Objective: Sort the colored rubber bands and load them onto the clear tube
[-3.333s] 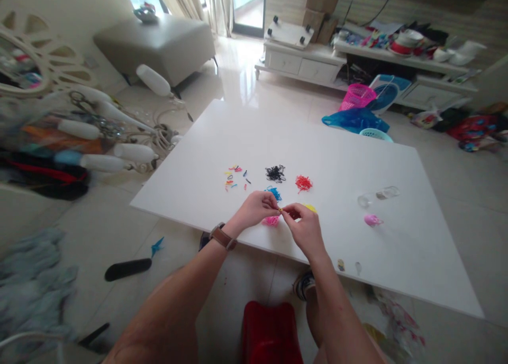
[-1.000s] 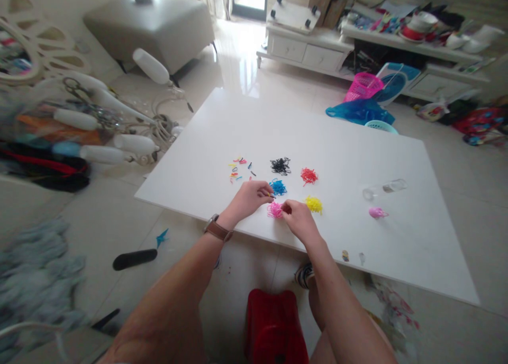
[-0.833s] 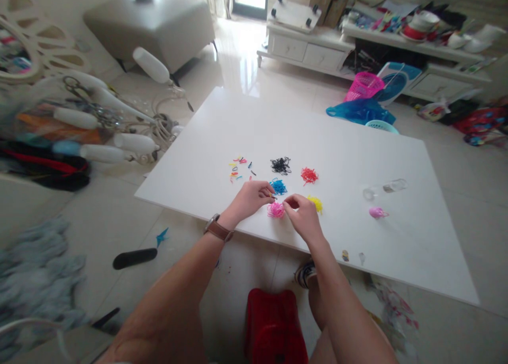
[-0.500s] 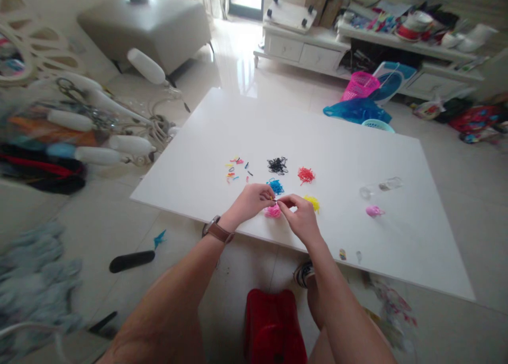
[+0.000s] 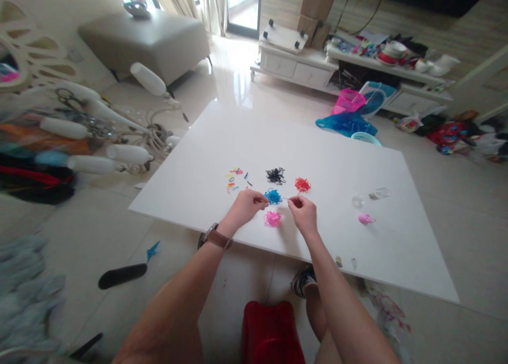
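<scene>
My left hand (image 5: 248, 205) is closed in a pinch at the left edge of the blue band pile (image 5: 273, 196); anything in it is too small to make out. To the right of that pile, my right hand (image 5: 302, 210) pinches a thin dark band (image 5: 286, 199) that sticks out toward the left. Black bands (image 5: 275, 175) lie beyond the blue ones, red bands (image 5: 302, 184) beyond my right hand, and pink bands (image 5: 272, 219) nearer the front edge. Mixed coloured bands (image 5: 234, 180) are scattered at the left. The yellow pile is hidden.
On the right of the white table (image 5: 222, 142) lie a clear container (image 5: 380, 193) and a pink object (image 5: 365, 219). Two small items rest at its front edge. A red stool (image 5: 272, 332) stands below, and a lamp with white shades (image 5: 93, 164) at the left.
My hands, earlier together over the pink pile, have moved apart, leaving a gap between them. The view has tilted up slightly, and the yellow pile no longer shows.
</scene>
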The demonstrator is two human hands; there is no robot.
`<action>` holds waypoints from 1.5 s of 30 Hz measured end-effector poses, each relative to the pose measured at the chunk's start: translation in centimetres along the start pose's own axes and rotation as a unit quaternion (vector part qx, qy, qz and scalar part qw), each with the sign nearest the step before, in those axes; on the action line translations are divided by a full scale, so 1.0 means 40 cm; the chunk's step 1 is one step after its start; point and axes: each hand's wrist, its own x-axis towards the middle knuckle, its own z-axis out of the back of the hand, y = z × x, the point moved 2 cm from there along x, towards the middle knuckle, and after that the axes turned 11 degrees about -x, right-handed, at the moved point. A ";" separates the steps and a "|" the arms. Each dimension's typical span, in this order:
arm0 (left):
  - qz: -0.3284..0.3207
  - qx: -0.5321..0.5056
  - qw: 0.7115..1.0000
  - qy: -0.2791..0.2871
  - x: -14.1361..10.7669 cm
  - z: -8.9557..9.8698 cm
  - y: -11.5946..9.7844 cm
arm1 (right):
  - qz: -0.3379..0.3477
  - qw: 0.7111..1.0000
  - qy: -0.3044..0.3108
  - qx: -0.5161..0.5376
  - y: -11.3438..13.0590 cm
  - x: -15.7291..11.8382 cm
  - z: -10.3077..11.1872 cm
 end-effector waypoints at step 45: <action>0.046 -0.002 0.997 -0.062 0.062 -0.039 0.021 | -0.012 0.982 0.056 -0.180 -0.142 -0.012 0.158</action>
